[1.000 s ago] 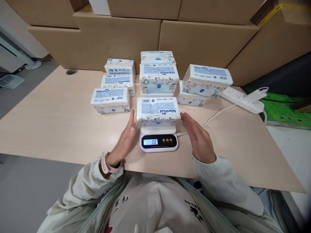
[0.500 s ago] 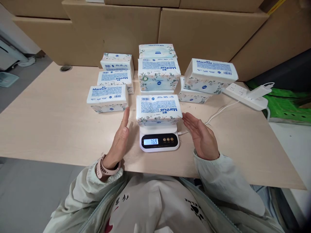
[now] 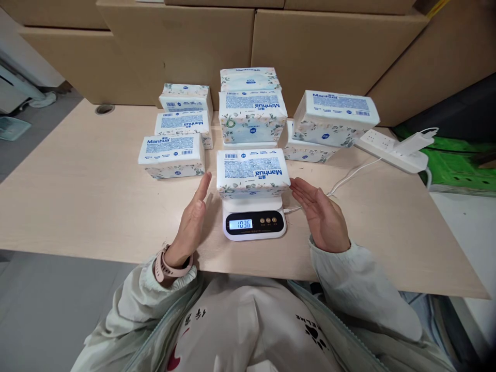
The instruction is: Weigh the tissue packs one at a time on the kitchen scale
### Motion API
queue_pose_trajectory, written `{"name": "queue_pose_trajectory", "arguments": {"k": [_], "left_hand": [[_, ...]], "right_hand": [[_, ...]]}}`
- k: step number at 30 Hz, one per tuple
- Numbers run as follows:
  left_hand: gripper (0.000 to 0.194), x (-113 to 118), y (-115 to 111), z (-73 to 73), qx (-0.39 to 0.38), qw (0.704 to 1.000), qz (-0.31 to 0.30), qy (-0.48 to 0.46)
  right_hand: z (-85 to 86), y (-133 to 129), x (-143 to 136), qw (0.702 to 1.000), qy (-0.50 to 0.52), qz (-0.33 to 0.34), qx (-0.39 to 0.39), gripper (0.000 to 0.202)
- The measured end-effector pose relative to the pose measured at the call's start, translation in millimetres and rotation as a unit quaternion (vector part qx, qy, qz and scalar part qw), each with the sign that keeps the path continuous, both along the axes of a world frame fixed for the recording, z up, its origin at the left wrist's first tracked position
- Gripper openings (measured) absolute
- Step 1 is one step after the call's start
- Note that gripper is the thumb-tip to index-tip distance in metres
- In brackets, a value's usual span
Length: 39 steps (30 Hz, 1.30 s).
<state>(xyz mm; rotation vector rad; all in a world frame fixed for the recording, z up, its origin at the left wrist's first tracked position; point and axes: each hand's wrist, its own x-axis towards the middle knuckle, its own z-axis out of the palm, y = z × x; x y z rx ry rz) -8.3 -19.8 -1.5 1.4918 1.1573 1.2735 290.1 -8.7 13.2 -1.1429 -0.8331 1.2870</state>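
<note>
A white tissue pack [image 3: 251, 173] with blue print and a floral edge lies on a white digital scale [image 3: 253, 235], hiding most of its platform. The lit display [image 3: 241, 224] reads about 103.6. My left hand [image 3: 191, 219] stands edge-on a little left of the pack, fingers stretched and apart from it. On the other side my right hand [image 3: 321, 214] is held with fingers straight, its tips close by the pack's right edge; whether they touch it I cannot tell. Neither hand grips anything.
Several more tissue packs stand behind: a left row [image 3: 171, 155], a middle stack [image 3: 252, 118] and a right pair [image 3: 335, 118]. A white power strip [image 3: 391, 150] with a cable [image 3: 352, 176] lies right. Cardboard boxes [image 3: 182, 57] wall the back of the wooden table [image 3: 96, 206].
The scale's reading has risen from about 76.9 to 103.6. My left hand has shifted slightly right, towards the pack; my right hand has hardly moved.
</note>
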Motion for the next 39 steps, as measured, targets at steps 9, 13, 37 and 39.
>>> {"name": "queue_pose_trajectory", "arguments": {"k": [9, 13, 37, 39], "left_hand": [[0.059, 1.5, 0.8, -0.3, -0.01, 0.999, 0.034, -0.036], [0.052, 2.9, 2.9, 0.1, 0.003, 0.998, 0.048, -0.043], [0.051, 6.8, 7.7, 7.9, -0.006, 0.977, 0.173, -0.12], [0.05, 7.4, 8.9, 8.4, -0.004, 0.976, 0.179, -0.126]], "right_hand": [[2.6, -0.3, -2.1, 1.0, 0.002, 0.003, 0.003, 0.045], [2.2, -0.9, -2.5, 1.0, 0.007, 0.007, 0.003, 0.044], [-5.5, -3.4, -3.5, 0.993, -0.105, 0.012, 0.055, 0.053], [-5.7, -3.9, -4.1, 0.992, -0.112, 0.011, 0.059, 0.054]]}}
